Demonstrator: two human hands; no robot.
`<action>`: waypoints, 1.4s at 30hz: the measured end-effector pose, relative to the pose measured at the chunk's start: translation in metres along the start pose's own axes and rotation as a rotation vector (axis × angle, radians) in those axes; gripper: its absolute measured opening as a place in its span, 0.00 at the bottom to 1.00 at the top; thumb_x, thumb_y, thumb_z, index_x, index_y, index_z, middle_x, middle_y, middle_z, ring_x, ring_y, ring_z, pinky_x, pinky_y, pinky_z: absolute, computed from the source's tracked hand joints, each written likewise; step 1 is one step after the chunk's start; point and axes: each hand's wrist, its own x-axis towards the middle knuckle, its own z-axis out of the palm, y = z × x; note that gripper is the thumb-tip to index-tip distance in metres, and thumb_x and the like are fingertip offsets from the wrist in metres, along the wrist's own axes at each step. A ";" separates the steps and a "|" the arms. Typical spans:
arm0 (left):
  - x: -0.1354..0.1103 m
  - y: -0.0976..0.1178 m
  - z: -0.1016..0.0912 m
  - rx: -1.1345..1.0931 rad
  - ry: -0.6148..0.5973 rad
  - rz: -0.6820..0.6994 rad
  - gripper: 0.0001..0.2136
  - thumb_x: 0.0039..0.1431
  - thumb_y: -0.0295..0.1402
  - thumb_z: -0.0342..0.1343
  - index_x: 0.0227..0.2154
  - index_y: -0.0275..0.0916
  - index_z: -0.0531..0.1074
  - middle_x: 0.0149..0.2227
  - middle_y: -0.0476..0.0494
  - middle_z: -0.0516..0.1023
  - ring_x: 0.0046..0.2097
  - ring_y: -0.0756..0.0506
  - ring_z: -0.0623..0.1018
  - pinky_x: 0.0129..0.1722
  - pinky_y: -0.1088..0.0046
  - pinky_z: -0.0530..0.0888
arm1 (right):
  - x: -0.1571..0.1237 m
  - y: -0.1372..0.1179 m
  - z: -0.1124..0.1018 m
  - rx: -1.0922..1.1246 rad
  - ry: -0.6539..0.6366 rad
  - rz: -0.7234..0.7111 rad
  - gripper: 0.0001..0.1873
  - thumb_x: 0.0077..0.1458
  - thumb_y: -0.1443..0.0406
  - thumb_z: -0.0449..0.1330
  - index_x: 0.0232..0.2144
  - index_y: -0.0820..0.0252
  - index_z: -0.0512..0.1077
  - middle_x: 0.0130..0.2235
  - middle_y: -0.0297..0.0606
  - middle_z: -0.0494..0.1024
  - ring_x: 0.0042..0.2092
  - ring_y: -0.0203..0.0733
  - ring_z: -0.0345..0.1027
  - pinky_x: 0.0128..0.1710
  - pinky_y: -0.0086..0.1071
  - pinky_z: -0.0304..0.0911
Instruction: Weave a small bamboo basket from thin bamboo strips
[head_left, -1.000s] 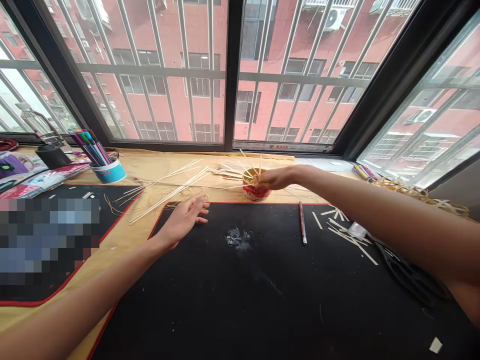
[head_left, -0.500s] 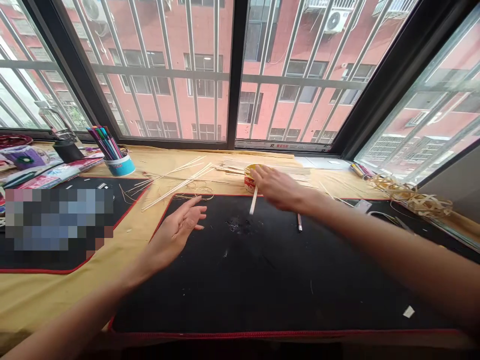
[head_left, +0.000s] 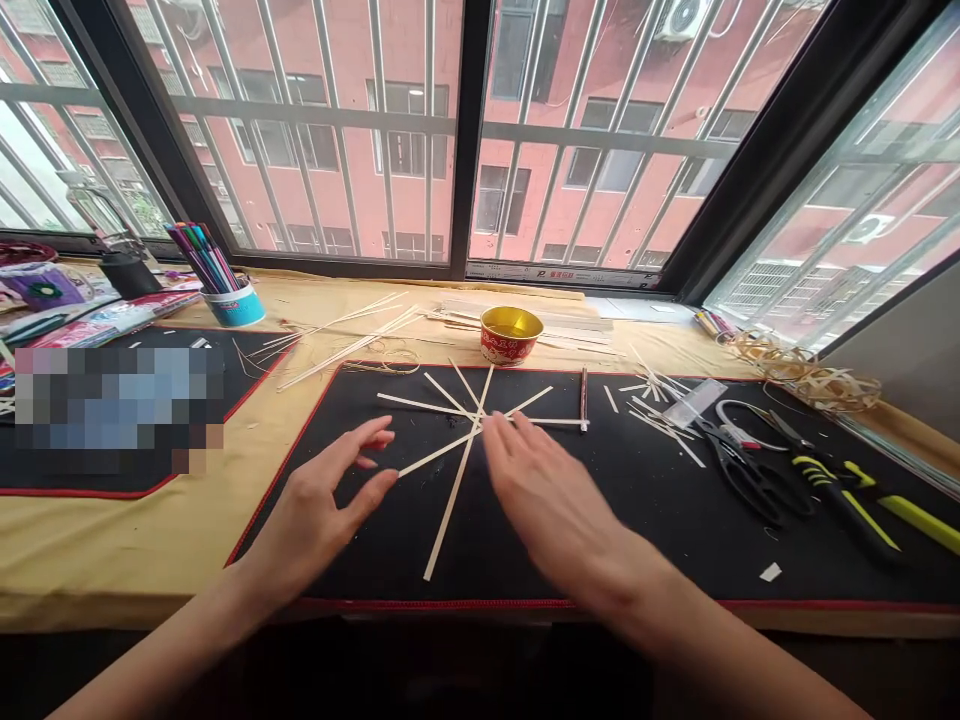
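Note:
Several thin pale wooden strips (head_left: 448,510), like split bamboo, lie crossed in a star on the black mat (head_left: 360,570). My right hand (head_left: 555,500) is laid flat with fingers stretched, its fingertips at the right side of the crossing and hiding part of it. Left of the star, my left hand (head_left: 322,500) has thumb and fingers apart, the thumb at or near the end of one strip. Nothing shows in its grasp. A pencil-like stick (head_left: 583,400) stands out at the end of the right-hand strip.
Behind the star is a red bowl (head_left: 510,347) with a yellow inside. To the right lie short strips (head_left: 667,415), black-handled pliers (head_left: 739,470) and a yellow-and-black-handled tool (head_left: 847,510). Loose long strips (head_left: 352,345) and a pen cup (head_left: 235,305) are at the back left.
My right hand has come from the bowl down to the mat's middle. A star of strips now lies where the mat was bare. My left hand is slightly lower; the view has shifted.

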 end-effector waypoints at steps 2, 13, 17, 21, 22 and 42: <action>-0.004 -0.002 0.002 0.136 -0.002 0.134 0.20 0.59 0.44 0.53 0.52 0.44 0.67 0.44 0.44 0.77 0.42 0.43 0.77 0.44 0.65 0.74 | -0.018 0.021 -0.002 0.066 -0.062 0.116 0.16 0.54 0.75 0.53 0.44 0.65 0.73 0.46 0.51 0.76 0.45 0.49 0.73 0.40 0.35 0.69; 0.004 -0.013 0.015 0.357 -0.042 0.233 0.13 0.62 0.36 0.46 0.41 0.39 0.73 0.33 0.44 0.77 0.37 0.42 0.76 0.36 0.66 0.71 | -0.071 0.072 0.061 0.454 -0.027 0.367 0.09 0.59 0.61 0.53 0.39 0.53 0.71 0.35 0.34 0.77 0.34 0.41 0.73 0.32 0.32 0.63; 0.009 -0.015 0.009 0.306 -0.025 0.199 0.11 0.61 0.36 0.47 0.40 0.40 0.73 0.30 0.47 0.76 0.34 0.44 0.75 0.35 0.69 0.70 | -0.068 0.068 0.062 0.511 -0.012 0.347 0.08 0.57 0.63 0.54 0.39 0.52 0.71 0.35 0.32 0.76 0.34 0.39 0.73 0.31 0.31 0.62; 0.010 -0.017 0.004 0.285 -0.008 0.201 0.11 0.62 0.37 0.49 0.40 0.40 0.73 0.31 0.47 0.76 0.34 0.46 0.75 0.35 0.70 0.70 | -0.067 0.065 0.064 0.460 -0.029 0.322 0.09 0.57 0.66 0.53 0.39 0.52 0.70 0.33 0.31 0.76 0.31 0.40 0.73 0.30 0.31 0.61; 0.009 -0.017 0.004 0.275 -0.003 0.207 0.10 0.62 0.36 0.49 0.40 0.40 0.73 0.31 0.47 0.76 0.34 0.46 0.75 0.36 0.71 0.70 | -0.067 0.063 0.064 0.447 -0.023 0.316 0.09 0.57 0.66 0.52 0.38 0.52 0.70 0.32 0.31 0.77 0.31 0.40 0.73 0.29 0.31 0.61; 0.159 -0.044 0.002 0.622 -0.121 0.349 0.07 0.48 0.27 0.53 0.22 0.39 0.76 0.30 0.38 0.71 0.42 0.36 0.70 0.43 0.57 0.69 | -0.032 0.093 0.027 0.472 0.312 0.100 0.10 0.57 0.65 0.53 0.37 0.56 0.74 0.40 0.39 0.78 0.38 0.42 0.73 0.37 0.33 0.67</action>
